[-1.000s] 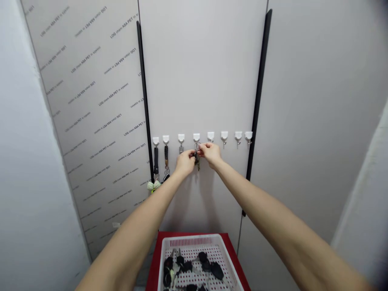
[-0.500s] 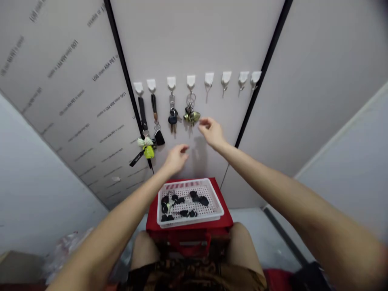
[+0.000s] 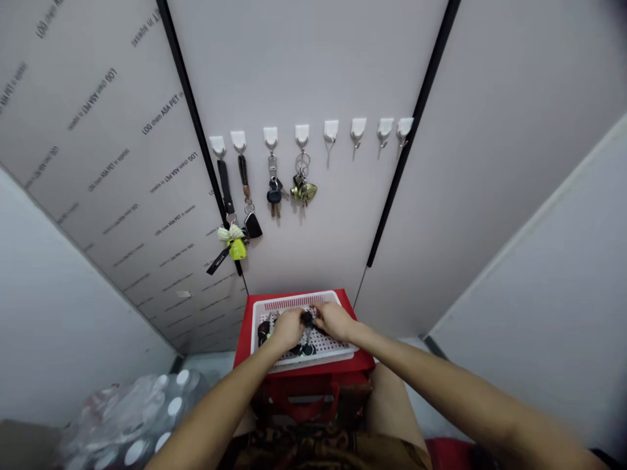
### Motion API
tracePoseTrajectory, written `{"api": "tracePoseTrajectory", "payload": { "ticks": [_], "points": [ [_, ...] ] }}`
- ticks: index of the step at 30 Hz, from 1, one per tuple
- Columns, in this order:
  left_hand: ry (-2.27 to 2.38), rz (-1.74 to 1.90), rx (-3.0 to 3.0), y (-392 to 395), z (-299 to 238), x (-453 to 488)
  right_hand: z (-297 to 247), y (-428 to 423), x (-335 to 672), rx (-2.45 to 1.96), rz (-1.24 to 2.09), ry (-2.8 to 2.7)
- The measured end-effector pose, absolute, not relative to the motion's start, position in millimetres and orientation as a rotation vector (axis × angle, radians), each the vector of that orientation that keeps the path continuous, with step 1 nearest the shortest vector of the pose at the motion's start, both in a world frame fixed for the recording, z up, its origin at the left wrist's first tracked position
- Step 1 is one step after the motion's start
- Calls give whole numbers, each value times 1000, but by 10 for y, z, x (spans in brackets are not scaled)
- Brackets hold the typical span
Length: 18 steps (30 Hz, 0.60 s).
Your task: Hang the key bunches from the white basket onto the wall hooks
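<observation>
Both my hands are down in a white perforated basket (image 3: 294, 302) that rests on a red bag (image 3: 245, 343) in front of my knees. My left hand (image 3: 287, 328) and my right hand (image 3: 333, 321) curl over several black keys, meeting at one dark key (image 3: 307, 319) between them. Whether either hand grips it is hidden by the fingers. On the wall above, a row of white hooks (image 3: 331, 128) runs left to right. The four left hooks carry key bunches, among them a brass-coloured bunch (image 3: 303, 189) and one with a yellow-green tag (image 3: 237, 247).
The four right hooks hang bare. Black vertical strips (image 3: 406, 143) divide the grey wall panels. A pack of plastic bottles (image 3: 147, 411) lies on the floor at lower left. My knees flank the red bag.
Both hands have dropped from the brass-coloured bunch on the fourth hook down into the basket. The bunch now hangs by itself. The camera has tilted downward.
</observation>
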<state>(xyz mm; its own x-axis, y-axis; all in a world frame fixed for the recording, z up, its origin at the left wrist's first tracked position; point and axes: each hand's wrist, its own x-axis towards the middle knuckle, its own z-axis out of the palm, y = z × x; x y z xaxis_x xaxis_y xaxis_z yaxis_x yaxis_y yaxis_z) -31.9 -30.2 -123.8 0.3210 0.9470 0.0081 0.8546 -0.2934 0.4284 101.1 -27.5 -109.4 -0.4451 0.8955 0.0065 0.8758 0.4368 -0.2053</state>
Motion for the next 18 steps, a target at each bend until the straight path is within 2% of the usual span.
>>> {"api": "tracePoseTrajectory", "payload": {
  "ticks": [5, 10, 12, 18],
  "points": [
    [1592, 462, 2132, -274, -1207, -384, -1040, -215, 1025, -1610, 372, -2552],
    [1424, 799, 2077, -161, -769, -318, -549, 4, 1130, -1379, 929, -2086],
    [1319, 939, 2071, -98, -461, -244, -227, 102, 1160, -1290, 1042, -1857],
    [1136, 1236, 2118, 167, 509, -32, 837, 280, 1193, -1070, 892, -1516]
  ]
}}
